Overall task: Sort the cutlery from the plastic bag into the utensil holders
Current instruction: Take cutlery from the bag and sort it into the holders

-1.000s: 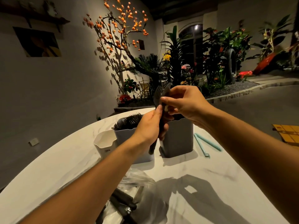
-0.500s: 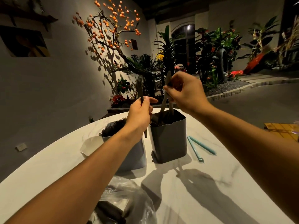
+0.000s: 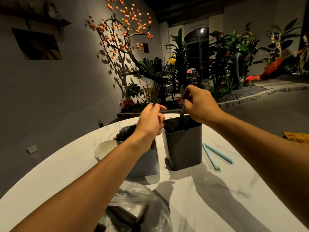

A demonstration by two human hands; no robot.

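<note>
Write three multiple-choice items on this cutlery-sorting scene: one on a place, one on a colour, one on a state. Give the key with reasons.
1. Where do the turquoise sticks lie?
A. on the table, right of the dark grey holder
B. inside the plastic bag
C. in the light grey holder

2. What colour is the fork?
A. white
B. dark
C. turquoise

3. What is the left hand doing?
A. lying flat on the table
B. gripping the fork upright
C. reaching into the bag

Key: 1 A, they rest on the tabletop beside that holder. 2 B, the tines look dark. 3 B, the fingers curl round its handle, tines up.
</note>
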